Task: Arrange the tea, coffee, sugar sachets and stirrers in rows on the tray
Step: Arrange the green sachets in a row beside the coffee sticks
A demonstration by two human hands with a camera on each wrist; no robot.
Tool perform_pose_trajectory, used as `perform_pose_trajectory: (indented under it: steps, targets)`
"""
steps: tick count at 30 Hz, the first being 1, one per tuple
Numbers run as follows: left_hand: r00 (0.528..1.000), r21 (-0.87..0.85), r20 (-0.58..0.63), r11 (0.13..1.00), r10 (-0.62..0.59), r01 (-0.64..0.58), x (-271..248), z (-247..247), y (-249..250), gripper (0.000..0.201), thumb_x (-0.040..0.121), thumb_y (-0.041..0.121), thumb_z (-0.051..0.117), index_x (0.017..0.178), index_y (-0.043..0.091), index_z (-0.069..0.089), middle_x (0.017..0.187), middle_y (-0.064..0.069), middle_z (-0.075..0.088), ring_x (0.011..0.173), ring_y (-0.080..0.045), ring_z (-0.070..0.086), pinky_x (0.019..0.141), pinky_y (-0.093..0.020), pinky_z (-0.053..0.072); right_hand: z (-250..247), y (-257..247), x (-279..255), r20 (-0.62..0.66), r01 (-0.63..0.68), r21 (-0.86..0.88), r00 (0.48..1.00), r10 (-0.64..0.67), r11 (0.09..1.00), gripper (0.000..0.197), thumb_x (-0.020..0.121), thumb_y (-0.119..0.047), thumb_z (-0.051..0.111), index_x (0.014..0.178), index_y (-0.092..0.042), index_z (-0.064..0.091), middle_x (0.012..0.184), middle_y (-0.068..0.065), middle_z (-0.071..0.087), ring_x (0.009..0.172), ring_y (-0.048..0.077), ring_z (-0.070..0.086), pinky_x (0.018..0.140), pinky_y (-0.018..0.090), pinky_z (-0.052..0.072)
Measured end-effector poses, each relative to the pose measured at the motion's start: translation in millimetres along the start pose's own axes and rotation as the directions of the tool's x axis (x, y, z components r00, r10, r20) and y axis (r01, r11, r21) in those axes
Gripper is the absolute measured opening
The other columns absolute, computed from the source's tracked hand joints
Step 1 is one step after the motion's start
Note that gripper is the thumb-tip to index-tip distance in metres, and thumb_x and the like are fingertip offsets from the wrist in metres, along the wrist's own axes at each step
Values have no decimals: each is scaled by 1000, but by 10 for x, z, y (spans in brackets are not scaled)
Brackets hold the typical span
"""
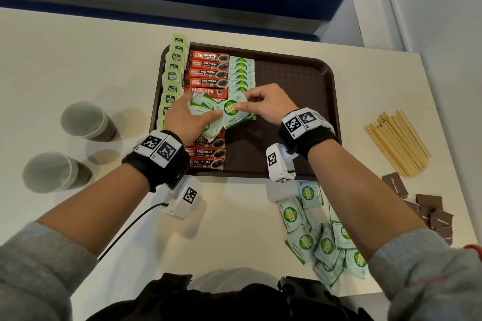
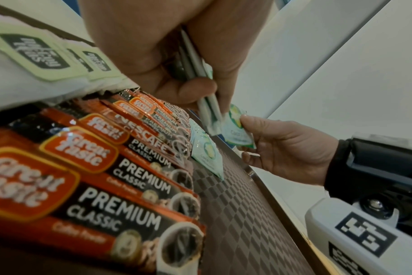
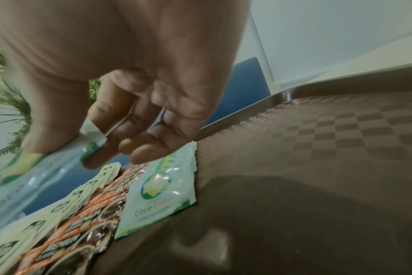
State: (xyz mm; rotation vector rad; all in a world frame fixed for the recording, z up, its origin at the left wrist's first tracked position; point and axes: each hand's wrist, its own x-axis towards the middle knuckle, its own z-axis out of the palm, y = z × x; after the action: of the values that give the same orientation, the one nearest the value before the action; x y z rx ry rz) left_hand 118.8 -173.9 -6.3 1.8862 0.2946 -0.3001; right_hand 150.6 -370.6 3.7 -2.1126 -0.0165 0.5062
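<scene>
A brown tray (image 1: pixel 300 81) holds a row of green tea bags (image 1: pixel 173 70) along its left rim, a row of red coffee sticks (image 1: pixel 207 71) beside it, and a short row of pale green sugar sachets (image 1: pixel 241 73). My left hand (image 1: pixel 186 118) grips a fanned bunch of sugar sachets (image 1: pixel 206 109) above the coffee row. My right hand (image 1: pixel 263 103) pinches one sugar sachet (image 1: pixel 236 114) by its top corner, just below the sugar row. In the left wrist view the bunch (image 2: pixel 207 109) hangs from my fingers, and the right hand (image 2: pixel 282 148) holds its sachet (image 2: pixel 238 130).
Wooden stirrers (image 1: pixel 399 141) lie bundled on the white table right of the tray. More sugar sachets (image 1: pixel 323 232) are heaped near the front edge, with brown sachets (image 1: pixel 427 211) beside them. Two paper cups (image 1: pixel 86 121) (image 1: pixel 54 172) stand at the left. The tray's right half is bare.
</scene>
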Motion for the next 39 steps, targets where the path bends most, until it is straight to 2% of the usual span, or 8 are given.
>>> perform_pose_trajectory:
  steps: [3,7,9,12,22,26,31,39]
  targets:
    - [1000,-10,-21,1000,-18,17,20,-11,-12,41,76,26,78,110,14,59,103,-4,69,93,-20,67,85,-37,55,-51,94,21,-47,-25,-58,999,22,998,28,87,-29,65,92,-2,71,96,23,68,81,29,64,75,39,54]
    - [999,27,-45,999,-24,25,43,-53,-19,43,79,27,76,113,9,57,97,-3,66,73,-11,63,50,-13,50,-77,221,-2,-84,-94,-1,992,94,996,19,89,-20,63,97,-3,66,101,16,70,85,20,66,61,18,52]
    - [999,20,-51,1000,-20,22,47,-65,-18,42,79,27,75,112,7,57,93,-1,66,69,-5,60,44,-8,47,-56,279,-9,-82,-134,0,988,134,991,19,87,-19,65,101,-6,63,98,14,71,85,25,68,66,22,53]
    - [998,26,-53,999,-23,25,39,-61,-9,40,80,26,74,111,7,56,83,6,61,66,-2,57,42,-5,43,-8,323,-23,-63,-175,-22,983,173,984,23,86,-17,68,106,-8,61,96,14,71,81,24,67,72,29,55]
    - [998,34,-62,999,-26,28,11,-51,0,41,80,27,75,112,10,57,92,1,63,68,0,57,43,-5,44,104,346,11,-203,-203,-114,963,177,973,24,76,-17,78,91,-16,60,86,14,70,78,25,69,78,38,57]
    - [998,36,-56,999,-32,34,6,-57,21,42,80,27,74,115,9,56,94,1,62,66,1,55,43,-4,43,96,326,21,-235,-197,-136,958,162,971,26,74,-16,79,89,-17,58,72,1,63,66,13,61,74,29,53]
    - [999,34,-50,999,-20,22,-10,-49,37,43,81,25,73,117,7,56,95,0,61,65,2,53,41,-4,41,78,299,40,-254,-186,-171,957,139,968,28,73,-16,80,92,-15,60,63,-9,55,59,-1,51,51,2,34]
    - [999,23,-43,999,-26,27,-1,-45,32,45,81,25,74,117,6,56,97,-2,62,65,1,54,42,-5,42,95,284,64,-252,-186,-180,958,138,966,29,72,-15,81,92,-15,60,64,-9,55,59,0,51,54,10,35]
